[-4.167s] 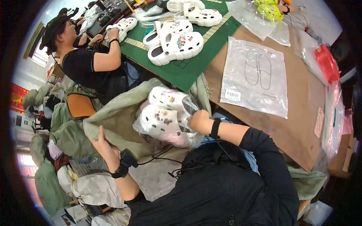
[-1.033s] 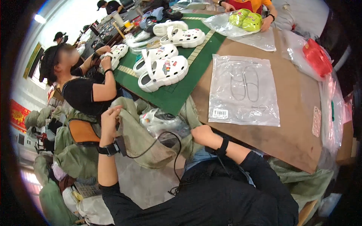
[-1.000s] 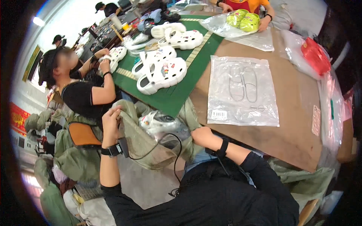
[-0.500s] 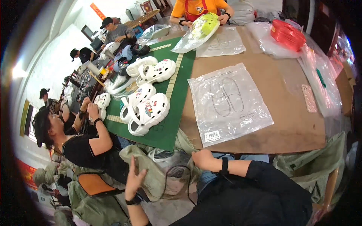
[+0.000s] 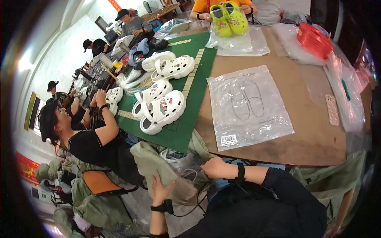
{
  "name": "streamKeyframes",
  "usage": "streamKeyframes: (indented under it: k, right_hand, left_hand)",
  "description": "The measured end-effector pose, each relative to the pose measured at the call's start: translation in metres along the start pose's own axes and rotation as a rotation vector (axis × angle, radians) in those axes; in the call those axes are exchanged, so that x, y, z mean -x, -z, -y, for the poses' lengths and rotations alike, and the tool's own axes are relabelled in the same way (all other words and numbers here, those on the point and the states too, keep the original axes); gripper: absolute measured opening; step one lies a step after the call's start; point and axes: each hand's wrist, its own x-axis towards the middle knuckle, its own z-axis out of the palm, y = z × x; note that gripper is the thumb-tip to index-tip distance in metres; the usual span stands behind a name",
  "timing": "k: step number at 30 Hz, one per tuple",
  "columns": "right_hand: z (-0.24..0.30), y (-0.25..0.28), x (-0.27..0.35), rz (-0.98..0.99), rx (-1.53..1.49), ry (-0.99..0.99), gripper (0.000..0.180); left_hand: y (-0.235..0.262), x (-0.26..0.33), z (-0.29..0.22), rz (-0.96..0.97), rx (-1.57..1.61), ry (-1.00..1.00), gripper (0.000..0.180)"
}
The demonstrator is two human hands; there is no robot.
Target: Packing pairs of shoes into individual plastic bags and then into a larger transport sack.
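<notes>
My left hand [image 5: 161, 189] lies against the side of a pale green woven sack [image 5: 152, 162], its fingers spread. Curled closed by the table's front edge, my right hand [image 5: 216, 168] is beside the sack's right side; what its fingers hold, if anything, is hidden. Inside the sack's mouth shows a clear plastic-wrapped bundle [image 5: 174, 158], its contents unclear. Above my right hand, a flat clear plastic bag [image 5: 251, 107] printed with shoe outlines lies on the brown table [image 5: 305, 142]. Two pairs of white clogs [image 5: 164, 113] with colourful charms stand on the green mat [image 5: 174, 139].
Across the table a person in orange holds lime-green clogs [image 5: 229, 20] with clear plastic. A red twine coil [image 5: 314, 41] and a phone-shaped pink object [image 5: 332, 110] lie to the right. A co-worker [image 5: 91, 135] sits at left beside an orange chair [image 5: 101, 182]. Another sack [image 5: 331, 174] hangs at right.
My left hand has moved right and onto the sack's side. My right hand stays by the table edge. The person opposite has turned the lime-green clogs upright, more clearly out of the plastic.
</notes>
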Motion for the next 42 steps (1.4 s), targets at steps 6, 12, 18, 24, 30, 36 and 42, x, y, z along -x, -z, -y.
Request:
streamKeyframes:
  k: [6,12,18,24,30,36,42]
  right_hand:
    - [0.003,-0.002,0.002,0.009,-0.109,0.188,0.014]
    - [-0.007,0.019,0.017,0.187,-0.098,0.156,0.021]
    - [-0.002,0.059,0.022,0.114,-0.113,0.04,0.03]
    - [-0.01,0.072,0.042,-0.085,-0.181,0.031,0.024]
    - [-0.015,0.101,0.057,-0.217,-0.211,-0.059,0.028]
    - [-0.025,0.107,0.077,-0.32,-0.098,-0.162,0.03]
    - [-0.03,0.111,0.092,-0.36,-0.039,-0.288,0.033]
  left_hand:
    - [-0.005,-0.022,-0.032,0.01,-0.203,0.127,0.086]
    - [0.073,-0.023,-0.079,0.08,0.936,-0.107,0.055]
    - [0.122,-0.051,-0.112,-0.018,0.557,-0.308,0.048]
    - [0.125,-0.072,-0.125,-0.066,-0.221,-0.363,0.036]
    - [0.139,-0.122,-0.146,-0.392,-0.193,-0.487,0.038]
    - [0.133,-0.239,-0.121,-0.447,-0.255,-0.469,0.066]
    - [0.133,-0.319,-0.12,-0.055,0.181,-0.54,0.069]
